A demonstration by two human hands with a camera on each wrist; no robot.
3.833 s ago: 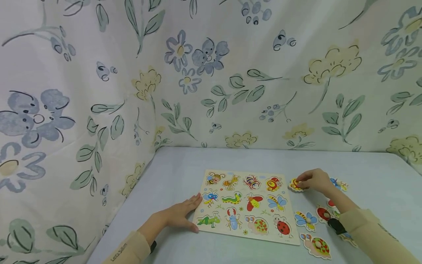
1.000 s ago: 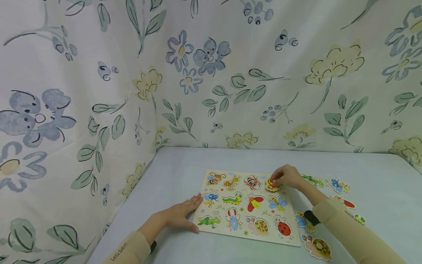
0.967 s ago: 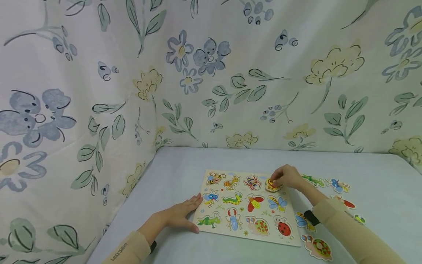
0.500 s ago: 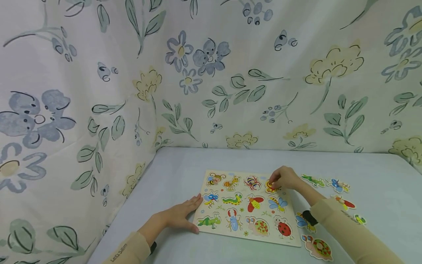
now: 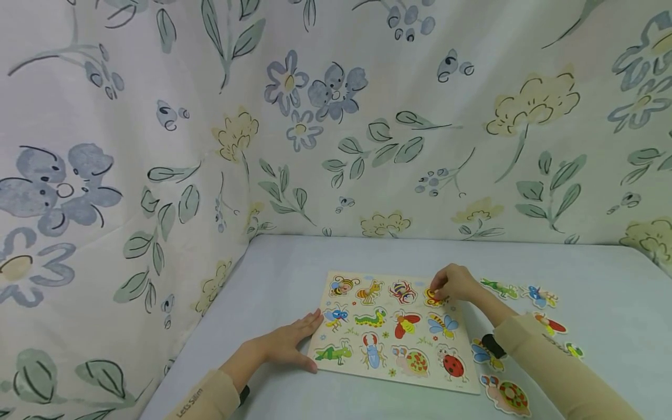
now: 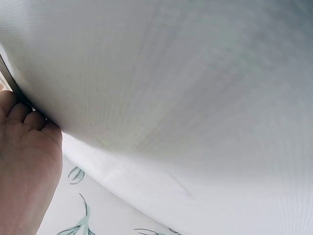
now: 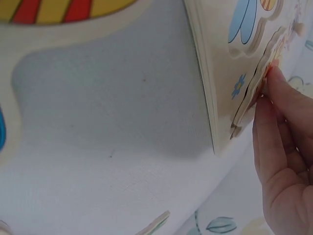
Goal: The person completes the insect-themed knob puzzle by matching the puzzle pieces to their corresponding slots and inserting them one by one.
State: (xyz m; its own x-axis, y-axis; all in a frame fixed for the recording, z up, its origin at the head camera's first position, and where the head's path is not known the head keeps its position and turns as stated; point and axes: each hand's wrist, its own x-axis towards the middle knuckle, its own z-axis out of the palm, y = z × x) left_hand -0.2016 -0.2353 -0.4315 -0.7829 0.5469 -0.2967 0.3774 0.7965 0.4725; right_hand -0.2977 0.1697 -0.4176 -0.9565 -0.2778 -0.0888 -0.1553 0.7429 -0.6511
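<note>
Right of centre in the lower half of the head view, a right hand (image 5: 455, 283) pinches a red-and-yellow butterfly piece (image 5: 431, 301) between thumb and fingertips, over the upper-right corner of a wooden puzzle board (image 5: 354, 368). The right wrist view shows the piece's scalloped edge against the board there; I can't tell whether it sits fully down in its recess. The left hand (image 5: 289, 345) lies to the lower left, fingers straight and thumb spread, touching the board's left edge and gripping nothing that I can see.

Loose pieces lie at the lower right: a green grasshopper piece (image 5: 499, 287), with a blue-and-yellow insect piece (image 5: 539, 296) just beside it, a red-winged piece (image 5: 550, 322) below those, and a snail piece (image 5: 509, 398) near the board's bottom corner. The right sleeve (image 5: 562, 367), beige, partly covers a blue-winged piece (image 5: 485, 354). A flowered curtain (image 5: 336, 175) hangs behind the pale table (image 5: 283, 262).
</note>
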